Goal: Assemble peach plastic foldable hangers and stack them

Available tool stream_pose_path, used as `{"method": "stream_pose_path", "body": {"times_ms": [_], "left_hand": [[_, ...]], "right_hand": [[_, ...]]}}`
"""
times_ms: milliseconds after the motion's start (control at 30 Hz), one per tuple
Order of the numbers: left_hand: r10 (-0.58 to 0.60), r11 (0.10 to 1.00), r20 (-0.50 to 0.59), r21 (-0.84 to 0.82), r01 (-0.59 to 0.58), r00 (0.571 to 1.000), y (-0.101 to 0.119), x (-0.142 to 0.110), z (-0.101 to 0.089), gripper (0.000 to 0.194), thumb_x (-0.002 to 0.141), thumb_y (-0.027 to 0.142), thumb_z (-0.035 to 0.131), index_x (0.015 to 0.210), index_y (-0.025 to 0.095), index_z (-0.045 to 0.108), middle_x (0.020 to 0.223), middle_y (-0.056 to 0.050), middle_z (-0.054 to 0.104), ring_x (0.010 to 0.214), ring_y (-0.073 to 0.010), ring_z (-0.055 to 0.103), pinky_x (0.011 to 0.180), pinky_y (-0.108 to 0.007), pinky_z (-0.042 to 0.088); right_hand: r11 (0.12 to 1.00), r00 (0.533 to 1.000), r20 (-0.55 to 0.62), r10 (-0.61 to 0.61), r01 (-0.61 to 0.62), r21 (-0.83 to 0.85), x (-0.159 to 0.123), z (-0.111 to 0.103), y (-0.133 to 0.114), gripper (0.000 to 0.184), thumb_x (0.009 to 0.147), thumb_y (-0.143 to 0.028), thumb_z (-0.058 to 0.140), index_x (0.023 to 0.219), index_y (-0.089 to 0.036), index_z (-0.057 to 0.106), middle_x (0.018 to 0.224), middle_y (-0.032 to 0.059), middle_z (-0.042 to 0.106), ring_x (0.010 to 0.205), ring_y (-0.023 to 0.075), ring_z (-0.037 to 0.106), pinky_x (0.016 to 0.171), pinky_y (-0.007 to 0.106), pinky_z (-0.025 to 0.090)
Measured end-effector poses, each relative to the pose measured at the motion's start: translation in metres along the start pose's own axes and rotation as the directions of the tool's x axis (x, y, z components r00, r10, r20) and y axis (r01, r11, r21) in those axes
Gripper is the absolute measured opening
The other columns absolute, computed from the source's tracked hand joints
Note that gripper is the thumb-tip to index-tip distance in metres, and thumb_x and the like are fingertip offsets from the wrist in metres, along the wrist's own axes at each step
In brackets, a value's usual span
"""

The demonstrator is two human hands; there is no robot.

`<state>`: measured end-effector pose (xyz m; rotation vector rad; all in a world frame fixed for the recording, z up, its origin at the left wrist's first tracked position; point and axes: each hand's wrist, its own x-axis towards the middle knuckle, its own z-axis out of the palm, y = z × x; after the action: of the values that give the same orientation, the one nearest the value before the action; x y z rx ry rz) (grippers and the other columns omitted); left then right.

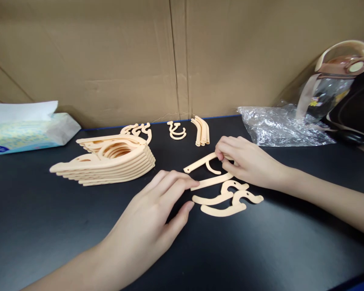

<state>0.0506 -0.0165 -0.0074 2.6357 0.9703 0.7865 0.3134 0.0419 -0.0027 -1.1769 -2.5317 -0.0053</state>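
My left hand [157, 214] is spread low over the table, its fingertips touching the left end of a straight beige plastic hanger arm [212, 182]. The thumb is apart, beside a curved beige piece [212, 199]. Bent fingers of my right hand [245, 159] close over the right end of another hanger arm [197, 163], hiding that end. A thin hook [212, 167] curves out below this arm. Nearer to me, another curved beige piece [223, 210] lies flat, and two S-shaped pieces with small holes, one a hook piece [247, 196], lie at the right.
A stack of beige hangers [118, 165] stands at left, with several small hooks [136, 128] behind it. Farther back lie loose hooks [177, 133] and bundled curved bars [202, 131]. A tissue pack [27, 131], clear plastic bag [279, 125] and bottle [330, 95] flank the table.
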Motion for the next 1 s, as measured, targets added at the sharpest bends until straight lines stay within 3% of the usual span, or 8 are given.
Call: {"method": "stream_pose_path", "body": {"times_ms": [200, 533, 833, 1000], "left_hand": [[0.165, 0.974, 0.027, 0.153, -0.167, 0.986, 0.0013, -0.0005, 0.0021, 0.025, 0.101, 0.011, 0.049, 0.120, 0.017, 0.063, 0.123, -0.006, 0.063, 0.117, -0.0196, 0.052, 0.099, -0.032, 0.041], [0.192, 0.967, 0.018, 0.169, -0.193, 0.981, -0.0002, 0.0016, 0.0028, 0.017, 0.102, 0.016, 0.049, 0.095, 0.018, 0.064, 0.113, -0.004, 0.069, 0.114, -0.0203, 0.056, 0.095, -0.035, 0.043], [0.258, 0.933, -0.020, 0.265, -0.244, 0.966, -0.0023, 0.0002, 0.0079, 0.022, 0.106, 0.017, 0.041, 0.094, 0.017, 0.060, 0.108, -0.003, 0.070, 0.105, -0.0190, 0.061, 0.086, -0.033, 0.049], [0.295, 0.885, 0.053, 0.361, -0.294, 0.954, 0.0038, 0.0026, 0.0025, 0.022, 0.104, 0.014, 0.044, 0.091, 0.014, 0.063, 0.107, -0.004, 0.073, 0.101, -0.0207, 0.066, 0.083, -0.033, 0.053]], "right_hand": [[1.000, 1.000, 0.008, -0.006, 0.006, -0.015, -0.0008, -0.0007, -0.0007, 0.016, 0.087, -0.007, 0.040, 0.081, -0.022, 0.039, 0.085, 0.0003, 0.051, 0.076, 0.0168, 0.049, 0.075, 0.033, 0.036], [1.000, 1.000, 0.007, 0.008, -0.008, 0.000, -0.0016, 0.0002, -0.0016, 0.015, 0.087, -0.007, 0.041, 0.082, -0.022, 0.040, 0.088, 0.0017, 0.052, 0.078, 0.0182, 0.050, 0.076, 0.033, 0.038], [1.000, 0.999, 0.033, 0.002, -0.002, -0.003, -0.0016, -0.0008, -0.0017, 0.015, 0.088, -0.008, 0.041, 0.083, -0.021, 0.043, 0.090, 0.0036, 0.054, 0.080, 0.0196, 0.052, 0.077, 0.035, 0.040], [1.000, 0.999, 0.050, -0.001, 0.000, 0.014, -0.0014, -0.0016, -0.0015, 0.014, 0.089, -0.008, 0.040, 0.084, -0.022, 0.042, 0.092, 0.0042, 0.053, 0.081, 0.0199, 0.051, 0.079, 0.037, 0.040]]}}
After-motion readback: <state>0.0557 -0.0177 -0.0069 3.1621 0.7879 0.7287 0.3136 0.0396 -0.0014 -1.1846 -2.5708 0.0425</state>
